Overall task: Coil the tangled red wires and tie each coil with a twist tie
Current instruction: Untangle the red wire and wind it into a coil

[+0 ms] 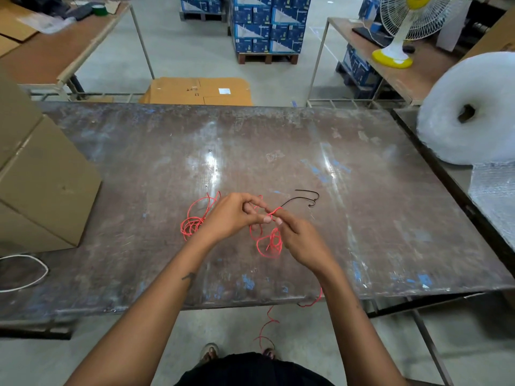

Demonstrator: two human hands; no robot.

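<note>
Both hands meet over the middle of the worn table (362, 190). My left hand (231, 215) and my right hand (298, 240) pinch a thin red wire (269, 243) between their fingertips. Loose loops of it hang below the hands, and its tail runs off the table's front edge toward the floor (267, 327). A second tangle of red wire (195, 218) lies on the table just left of my left hand. Just beyond the fingertips lie black twist ties (306, 197).
Stacked cardboard boxes (36, 174) stand at the table's left edge, with a white cord loop (25, 271) in front of them. A big bubble-wrap roll (468, 107) stands at the right. Flat cartons (198, 91) lie beyond the far edge.
</note>
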